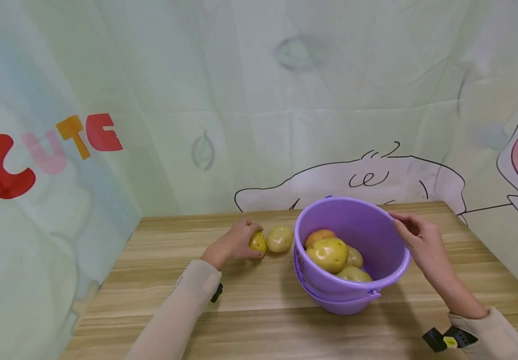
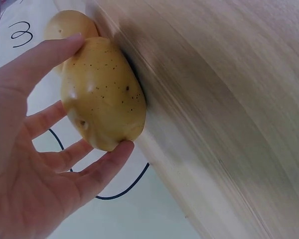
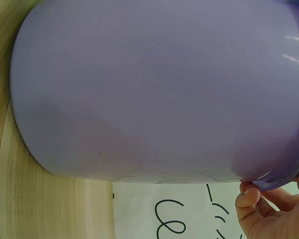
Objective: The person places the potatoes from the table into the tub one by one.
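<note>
A purple bucket (image 1: pixel 353 295) stands on the wooden table, several potatoes (image 1: pixel 328 255) and one orange-toned round item (image 1: pixel 321 236) inside it. My right hand (image 1: pixel 421 237) pinches the bucket's right rim between thumb and fingers; the right wrist view shows the bucket's outer wall (image 3: pixel 149 94) filling most of the picture. To the left of the bucket, my left hand (image 1: pixel 237 241) grips a yellow speckled potato (image 2: pixel 104 94), thumb on one side and fingertips on the other. A paler potato (image 1: pixel 280 239) lies between that one and the bucket.
The wooden table (image 1: pixel 249 320) reaches back to a pale printed curtain (image 1: pixel 240 125) with a line drawing and coloured letters. The bucket's handle (image 1: pixel 340 301) hangs down along its near side.
</note>
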A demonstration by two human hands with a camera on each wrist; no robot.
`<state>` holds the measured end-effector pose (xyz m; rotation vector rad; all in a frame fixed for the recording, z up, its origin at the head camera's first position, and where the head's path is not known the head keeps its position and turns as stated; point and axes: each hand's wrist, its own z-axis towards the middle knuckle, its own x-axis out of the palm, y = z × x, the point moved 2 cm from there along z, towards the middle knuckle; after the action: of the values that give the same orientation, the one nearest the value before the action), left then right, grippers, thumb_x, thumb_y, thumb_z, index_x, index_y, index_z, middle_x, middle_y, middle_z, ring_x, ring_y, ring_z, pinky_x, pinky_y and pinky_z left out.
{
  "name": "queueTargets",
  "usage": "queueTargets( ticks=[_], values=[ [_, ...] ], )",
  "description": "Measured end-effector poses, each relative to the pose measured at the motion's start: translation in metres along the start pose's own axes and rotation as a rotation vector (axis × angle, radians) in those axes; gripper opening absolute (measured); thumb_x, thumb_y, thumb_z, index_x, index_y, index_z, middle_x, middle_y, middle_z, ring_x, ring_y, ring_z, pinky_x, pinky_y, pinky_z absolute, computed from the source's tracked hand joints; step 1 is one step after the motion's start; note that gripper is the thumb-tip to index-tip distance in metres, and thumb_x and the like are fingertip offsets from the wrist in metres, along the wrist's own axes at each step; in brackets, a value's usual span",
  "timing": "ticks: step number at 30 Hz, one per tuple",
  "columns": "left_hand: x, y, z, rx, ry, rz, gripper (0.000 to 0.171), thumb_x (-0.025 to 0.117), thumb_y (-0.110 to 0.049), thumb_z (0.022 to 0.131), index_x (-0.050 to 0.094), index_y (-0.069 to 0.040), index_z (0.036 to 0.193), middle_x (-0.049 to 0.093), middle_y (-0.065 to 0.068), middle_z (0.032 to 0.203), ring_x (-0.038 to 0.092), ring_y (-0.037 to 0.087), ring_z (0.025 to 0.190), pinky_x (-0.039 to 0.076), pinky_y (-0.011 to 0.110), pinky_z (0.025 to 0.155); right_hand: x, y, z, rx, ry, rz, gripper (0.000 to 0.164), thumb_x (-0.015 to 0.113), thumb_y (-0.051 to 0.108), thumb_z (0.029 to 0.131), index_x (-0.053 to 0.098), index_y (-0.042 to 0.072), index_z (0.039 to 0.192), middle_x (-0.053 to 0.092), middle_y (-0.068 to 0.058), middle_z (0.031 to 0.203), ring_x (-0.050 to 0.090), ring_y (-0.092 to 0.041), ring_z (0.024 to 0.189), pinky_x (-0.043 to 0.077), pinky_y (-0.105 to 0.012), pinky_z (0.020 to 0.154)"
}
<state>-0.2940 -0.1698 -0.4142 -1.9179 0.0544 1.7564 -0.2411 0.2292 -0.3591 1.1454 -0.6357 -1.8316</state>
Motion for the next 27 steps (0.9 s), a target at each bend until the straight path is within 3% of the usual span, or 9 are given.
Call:
queueTargets(
  ticks=[20,27],
  values=[
    [0.0034,0.0038,0.0032,-0.014,-0.014,-0.023,0.063,0.085,-0.029,0.078,0.058,-0.005,0.131,0.049,0.019,0.131,0.048,0.034,0.116,0.046,0.047,0.095,-0.0004,-0.0005,0.0004,0.011,-0.002,-0.011,0.030,0.058,0.013,0.102,0.066,-0.009,0.120,0.068,0.001,0.097,0.060,-0.003,0.082,0.049,-0.013,0.067],
    [0.0008,0.0056,-0.0004,-0.034,-0.019,-0.046,0.062,0.084,-0.028,0.077,0.058,-0.006,0.130,0.049,0.019,0.130,0.050,0.032,0.112,0.048,0.045,0.091,0.0002,0.0008,0.0010,0.005,-0.002,-0.005,0.030,0.057,0.013,0.102,0.065,-0.010,0.119,0.069,-0.011,0.100,0.060,-0.003,0.081,0.049,-0.014,0.067]
  ],
)
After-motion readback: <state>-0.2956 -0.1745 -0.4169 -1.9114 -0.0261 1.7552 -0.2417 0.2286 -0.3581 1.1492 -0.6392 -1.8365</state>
